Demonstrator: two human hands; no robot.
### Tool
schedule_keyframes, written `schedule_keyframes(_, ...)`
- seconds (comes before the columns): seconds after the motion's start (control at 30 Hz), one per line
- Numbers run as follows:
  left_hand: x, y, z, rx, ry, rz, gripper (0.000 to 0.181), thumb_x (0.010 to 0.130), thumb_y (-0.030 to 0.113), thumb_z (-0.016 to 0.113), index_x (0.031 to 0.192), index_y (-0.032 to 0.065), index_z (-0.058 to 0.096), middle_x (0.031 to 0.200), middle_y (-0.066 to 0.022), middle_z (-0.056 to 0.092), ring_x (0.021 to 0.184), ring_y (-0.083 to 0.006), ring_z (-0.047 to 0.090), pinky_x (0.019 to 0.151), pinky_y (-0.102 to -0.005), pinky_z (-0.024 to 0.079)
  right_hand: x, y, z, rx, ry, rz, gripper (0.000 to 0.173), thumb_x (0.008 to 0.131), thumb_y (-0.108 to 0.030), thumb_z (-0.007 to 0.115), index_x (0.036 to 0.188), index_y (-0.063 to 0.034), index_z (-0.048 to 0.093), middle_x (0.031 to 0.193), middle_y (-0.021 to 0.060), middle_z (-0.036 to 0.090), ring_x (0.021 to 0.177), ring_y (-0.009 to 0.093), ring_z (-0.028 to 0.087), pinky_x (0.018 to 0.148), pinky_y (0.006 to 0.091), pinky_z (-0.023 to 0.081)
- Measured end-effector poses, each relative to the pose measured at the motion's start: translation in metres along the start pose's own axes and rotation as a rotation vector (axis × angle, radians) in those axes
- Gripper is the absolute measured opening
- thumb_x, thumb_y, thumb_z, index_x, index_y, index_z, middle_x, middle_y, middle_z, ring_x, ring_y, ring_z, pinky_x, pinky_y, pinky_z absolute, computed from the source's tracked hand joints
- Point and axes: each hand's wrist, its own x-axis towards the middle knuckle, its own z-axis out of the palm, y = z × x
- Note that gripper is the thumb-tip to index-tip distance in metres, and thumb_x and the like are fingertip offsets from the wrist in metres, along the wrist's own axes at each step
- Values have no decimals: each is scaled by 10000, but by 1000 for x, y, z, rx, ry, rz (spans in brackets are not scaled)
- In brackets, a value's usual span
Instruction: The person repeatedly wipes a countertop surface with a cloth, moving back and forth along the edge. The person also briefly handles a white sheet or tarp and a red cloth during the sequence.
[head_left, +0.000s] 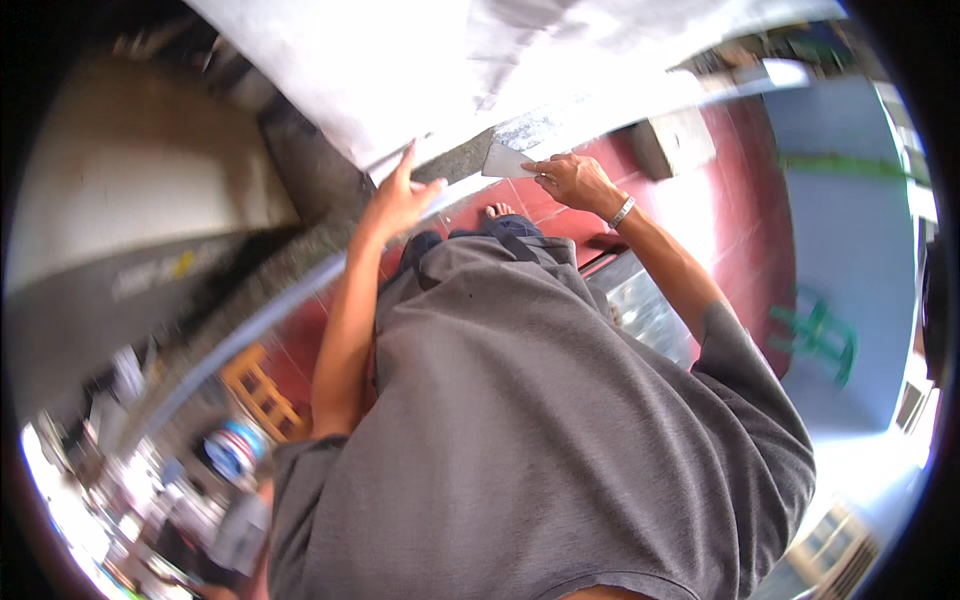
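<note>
My right hand (574, 182), with a band at its wrist, pinches a flat, pale grey scraper blade (505, 161) between thumb and fingers. The blade's wide end points left, close to the edge of a white surface. My left hand (400, 201) is empty, its fingers spread and the index finger extended. That fingertip lies at the lower edge of the large white surface (390, 67), which is partly washed out by glare. Whether the finger touches it I cannot tell. Below the edge runs a rough grey strip (457, 161).
Under me are red floor tiles (574, 225). A pale block (675, 146) stands beyond my right hand. To the right is a green plastic chair (821, 337) by a blue-grey wall (847, 225). An orange stool (262, 390) and a striped bucket (234, 448) are at lower left.
</note>
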Motion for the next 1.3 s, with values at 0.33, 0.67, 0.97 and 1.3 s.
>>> schedule_keyframes(0.33,15,-16,36,-145,401,-4,593,893,110,654,1464,149,498,1121,-188,720,904,-234,738,788,-337,548,69,76,-21,-152,-306,-363,344,975,-272,548,1295,-212,657,872,180,690,797,352,691,717,484,565)
schedule_keyframes(0.67,22,-10,50,-245,597,-47,422,902,4,627,1321,55,632,1263,-155,683,1002,-189,716,867,-303,549,92,104,-11,-151,-378,-494,350,995,-256,510,1317,-199,638,845,178,665,768,360,678,705,491,561)
schedule_keyframes(0.97,35,-3,90,-565,863,-45,471,872,44,657,1338,109,637,939,-92,728,809,-88,636,729,-284,503,136,61,5,-124,-357,-689,329,965,-222,517,1241,-162,687,790,212,684,727,385,684,684,497,555)
schedule_keyframes(1.3,40,-1,94,-527,917,-143,449,868,87,678,1311,160,668,1006,-50,747,803,-73,602,764,-272,511,152,43,14,-271,-347,-805,346,969,-233,522,1280,-162,657,769,193,675,726,383,670,695,517,538)
